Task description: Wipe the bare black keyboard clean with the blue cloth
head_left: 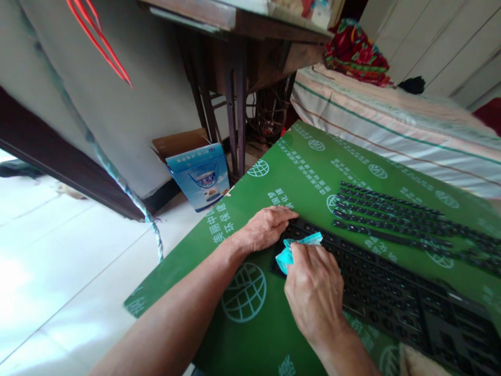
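A black keyboard base (391,284) with its keycaps off lies on a green printed board (305,167). My left hand (266,227) rests flat on the keyboard's near left corner, fingers together, pressing it down. My right hand (315,290) is closed round a crumpled light blue cloth (291,249) and holds it against the keyboard's left end. The removed black keycaps (395,214) lie in rows on the board beyond the keyboard, apart from both hands.
A blue and white carton (199,175) stands on the white tiled floor (58,250) to the left. A dark wooden table (242,57) stands behind it. A striped bed cover (391,130) with red patterned fabric (354,49) lies to the right.
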### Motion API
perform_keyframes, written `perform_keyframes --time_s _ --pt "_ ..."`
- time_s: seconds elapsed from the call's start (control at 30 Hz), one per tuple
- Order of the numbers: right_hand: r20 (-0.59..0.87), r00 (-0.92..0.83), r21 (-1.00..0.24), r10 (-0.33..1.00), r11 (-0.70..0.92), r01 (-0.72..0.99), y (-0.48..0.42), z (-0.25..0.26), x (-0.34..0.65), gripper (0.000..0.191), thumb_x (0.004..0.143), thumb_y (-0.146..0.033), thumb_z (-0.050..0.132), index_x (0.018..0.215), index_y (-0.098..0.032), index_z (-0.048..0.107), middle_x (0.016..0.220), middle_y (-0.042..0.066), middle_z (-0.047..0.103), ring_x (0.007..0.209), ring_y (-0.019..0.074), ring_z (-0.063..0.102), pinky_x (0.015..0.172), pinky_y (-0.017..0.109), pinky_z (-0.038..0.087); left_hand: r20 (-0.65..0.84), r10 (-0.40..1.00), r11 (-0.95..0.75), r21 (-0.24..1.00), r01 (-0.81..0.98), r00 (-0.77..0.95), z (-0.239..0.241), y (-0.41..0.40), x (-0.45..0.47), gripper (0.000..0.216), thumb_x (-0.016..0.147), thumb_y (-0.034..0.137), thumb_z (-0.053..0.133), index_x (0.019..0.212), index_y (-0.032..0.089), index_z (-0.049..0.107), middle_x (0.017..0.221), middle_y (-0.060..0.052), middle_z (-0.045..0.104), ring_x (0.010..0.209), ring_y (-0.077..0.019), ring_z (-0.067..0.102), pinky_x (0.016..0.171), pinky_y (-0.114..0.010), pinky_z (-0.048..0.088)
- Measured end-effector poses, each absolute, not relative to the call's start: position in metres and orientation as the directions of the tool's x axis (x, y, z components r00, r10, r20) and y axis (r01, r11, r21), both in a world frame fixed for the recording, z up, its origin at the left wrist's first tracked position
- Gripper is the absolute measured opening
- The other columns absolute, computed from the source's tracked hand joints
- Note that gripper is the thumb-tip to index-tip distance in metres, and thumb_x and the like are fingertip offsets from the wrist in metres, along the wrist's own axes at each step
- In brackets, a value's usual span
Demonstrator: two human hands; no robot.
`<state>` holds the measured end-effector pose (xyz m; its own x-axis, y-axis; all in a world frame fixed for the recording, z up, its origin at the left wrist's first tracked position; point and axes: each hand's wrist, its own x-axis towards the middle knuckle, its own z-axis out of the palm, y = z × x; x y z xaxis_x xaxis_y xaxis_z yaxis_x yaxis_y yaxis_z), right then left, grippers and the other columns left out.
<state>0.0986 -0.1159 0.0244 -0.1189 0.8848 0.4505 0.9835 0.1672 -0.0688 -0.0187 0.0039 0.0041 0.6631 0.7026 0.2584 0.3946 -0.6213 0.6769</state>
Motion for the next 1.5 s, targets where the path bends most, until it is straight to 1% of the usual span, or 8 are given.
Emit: perform_keyframes --time_s 0.53,0.8,0.87,1.0,1.07,1.17,1.37,1.5 --pt "0.534 -0.219 -0.028 0.817 0.276 0.961 -0.116 0.009 0.102 0.017 0.089 -0.009 0.044 0.096 -0.013 0.059 0.083 0.009 0.062 0.084 0.0237 0.051 0.078 0.038 0.036 0.291 0.693 -0.637 0.675 0.372 0.660 0.002 0.006 -0.020 0.036 0.087 0.019 0.039 0.115 0.013 0.061 0.119 -0.010 0.066 0.117 -0.0168 0.056 0.102 -0.034 0.045" --pt "0.491 -0.138 -0.124 0.860 0.226 0.966 -0.107 0.014 0.087 0.019 0.084 -0.004 0.044 0.084 -0.016 0.059 0.076 0.007 0.061 0.076 0.0222 0.052 0.072 0.036 0.040 0.266 0.702 -0.614 0.695 0.373 0.661 0.003 0.006 -0.021 0.037 0.088 0.020 0.039 0.117 0.014 0.061 0.121 -0.010 0.064 0.119 -0.0181 0.055 0.104 -0.037 0.043" --pt "0.492 -0.123 -0.208 0.862 0.253 0.945 -0.106 0.017 0.089 0.021 0.083 -0.003 0.044 0.084 -0.016 0.060 0.076 0.008 0.063 0.077 0.0224 0.055 0.072 0.037 0.042 0.257 0.702 -0.611 0.697 0.376 0.665 0.004 0.006 -0.021 0.037 0.088 0.021 0.039 0.117 0.014 0.061 0.122 -0.010 0.064 0.119 -0.0187 0.054 0.104 -0.038 0.043" --pt "0.538 -0.031 -0.532 0.843 0.367 0.763 -0.107 0.021 0.111 0.023 0.087 -0.009 0.041 0.096 -0.016 0.062 0.086 0.007 0.069 0.081 0.0176 0.063 0.072 0.030 0.048 0.261 0.694 -0.618 0.694 0.370 0.671 0.004 0.007 -0.022 0.036 0.088 0.021 0.040 0.117 0.017 0.061 0.122 -0.008 0.064 0.120 -0.0174 0.054 0.104 -0.037 0.043" --pt "0.548 0.072 -0.599 0.833 0.332 0.728 -0.106 0.023 0.126 0.022 0.089 -0.015 0.043 0.098 -0.016 0.062 0.086 0.007 0.070 0.077 0.0163 0.064 0.068 0.027 0.049 0.264 0.695 -0.621 0.689 0.373 0.669 0.004 0.007 -0.022 0.035 0.088 0.020 0.040 0.116 0.018 0.061 0.122 -0.007 0.065 0.120 -0.0166 0.053 0.105 -0.037 0.042" --pt "0.572 0.125 -0.541 0.810 0.258 0.801 -0.102 0.024 0.141 0.021 0.089 -0.018 0.045 0.098 -0.015 0.063 0.086 0.009 0.071 0.079 0.0181 0.065 0.071 0.029 0.048 0.252 0.695 -0.620 0.684 0.385 0.673 0.003 0.007 -0.022 0.036 0.088 0.020 0.039 0.117 0.017 0.060 0.123 -0.008 0.064 0.121 -0.0167 0.053 0.106 -0.036 0.041" --pt "0.448 -0.129 -0.193 0.885 0.237 0.952 -0.097 0.026 0.121 0.019 0.083 -0.006 0.046 0.085 -0.016 0.062 0.076 0.007 0.066 0.075 0.0201 0.057 0.073 0.031 0.040 0.243 0.695 -0.614 0.690 0.383 0.676 0.003 0.007 -0.022 0.037 0.088 0.019 0.040 0.119 0.016 0.059 0.123 -0.009 0.064 0.121 -0.0172 0.053 0.105 -0.036 0.043" --pt "0.438 -0.165 -0.092 0.884 0.226 0.970 -0.099 0.023 0.108 0.017 0.082 -0.005 0.049 0.084 -0.017 0.059 0.073 0.006 0.062 0.076 0.0216 0.052 0.073 0.033 0.036 0.244 0.701 -0.608 0.695 0.383 0.670 0.003 0.007 -0.022 0.036 0.088 0.018 0.040 0.118 0.014 0.060 0.123 -0.011 0.063 0.121 -0.0182 0.053 0.105 -0.037 0.042"
